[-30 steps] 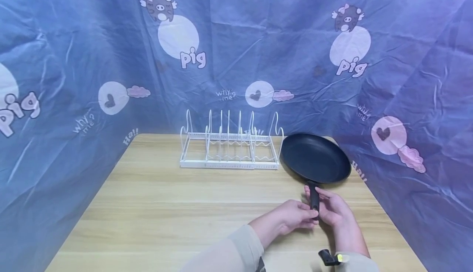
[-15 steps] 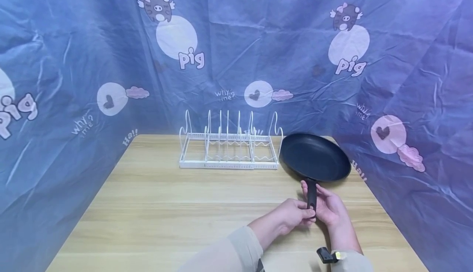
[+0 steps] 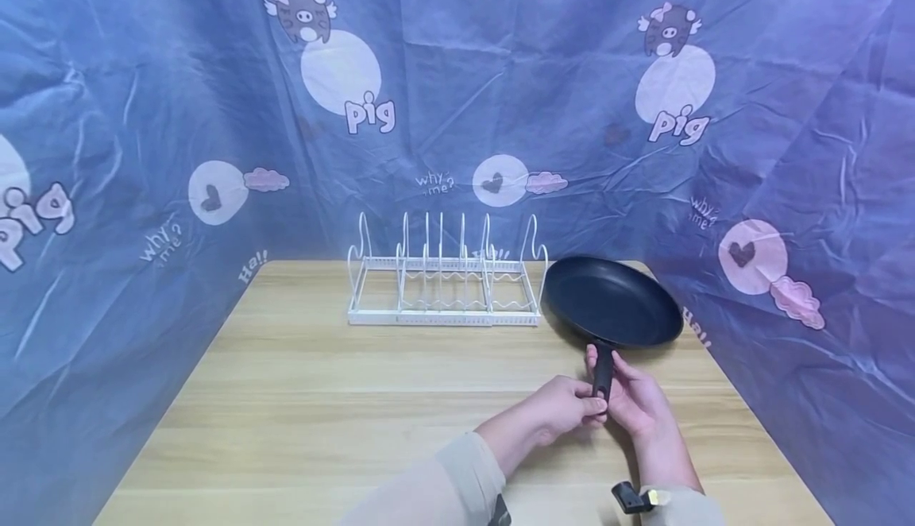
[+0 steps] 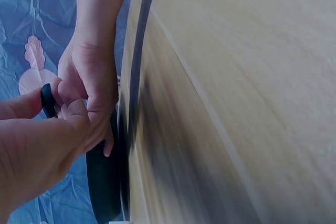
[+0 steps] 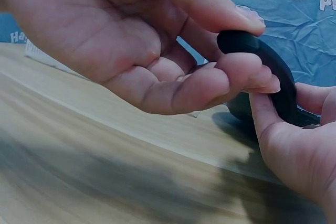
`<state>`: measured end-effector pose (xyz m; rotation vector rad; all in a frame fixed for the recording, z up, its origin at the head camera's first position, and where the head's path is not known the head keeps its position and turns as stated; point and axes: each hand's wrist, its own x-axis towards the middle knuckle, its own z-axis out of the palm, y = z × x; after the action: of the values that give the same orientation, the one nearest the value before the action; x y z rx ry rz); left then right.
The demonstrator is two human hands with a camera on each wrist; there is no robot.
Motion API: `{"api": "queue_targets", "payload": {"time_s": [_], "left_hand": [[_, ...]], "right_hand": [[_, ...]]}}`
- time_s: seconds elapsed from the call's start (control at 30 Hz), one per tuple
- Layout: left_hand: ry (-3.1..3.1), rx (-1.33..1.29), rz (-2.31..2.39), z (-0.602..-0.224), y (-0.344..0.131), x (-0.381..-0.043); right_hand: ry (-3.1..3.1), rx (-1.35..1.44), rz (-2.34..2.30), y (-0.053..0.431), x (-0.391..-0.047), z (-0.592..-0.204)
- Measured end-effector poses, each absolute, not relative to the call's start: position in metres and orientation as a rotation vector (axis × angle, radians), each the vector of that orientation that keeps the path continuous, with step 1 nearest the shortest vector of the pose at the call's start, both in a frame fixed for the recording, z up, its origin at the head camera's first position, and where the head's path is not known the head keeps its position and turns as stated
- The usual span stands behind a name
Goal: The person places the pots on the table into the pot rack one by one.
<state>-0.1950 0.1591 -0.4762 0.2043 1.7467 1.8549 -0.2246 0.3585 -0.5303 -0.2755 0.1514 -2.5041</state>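
Fingers of the left hand [image 3: 561, 410] pinch the slim black handle [image 3: 604, 369] at its end; right hand [image 3: 640, 404] grips farther forward, likely for balance. Round black pan [image 3: 616, 302] sits near the wood-grain desk's [image 3: 322, 399] far right corner.

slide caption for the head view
Left hand and right hand hold a black pan by its handle beside a white rack.

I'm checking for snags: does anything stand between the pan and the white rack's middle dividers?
Yes: the right-end wire uprights of the white rack stand between its middle dividers and the pan. The left hand and right hand both hold the pan's handle.
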Motion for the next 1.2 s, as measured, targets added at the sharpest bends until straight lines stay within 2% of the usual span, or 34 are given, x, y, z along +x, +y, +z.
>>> {"api": "queue_targets", "payload": {"time_s": [0.47,1.2], "left_hand": [[1.766,0.276,1.827,-0.474,0.149,-0.194],[1.825,0.454,1.751,-0.455,0.129,-0.190]], "right_hand": [[0.196,-0.329,-2.620,0.352,-0.219,-0.525],[0.051,-0.647,-2.501,0.330,-0.225,-0.501]]}}
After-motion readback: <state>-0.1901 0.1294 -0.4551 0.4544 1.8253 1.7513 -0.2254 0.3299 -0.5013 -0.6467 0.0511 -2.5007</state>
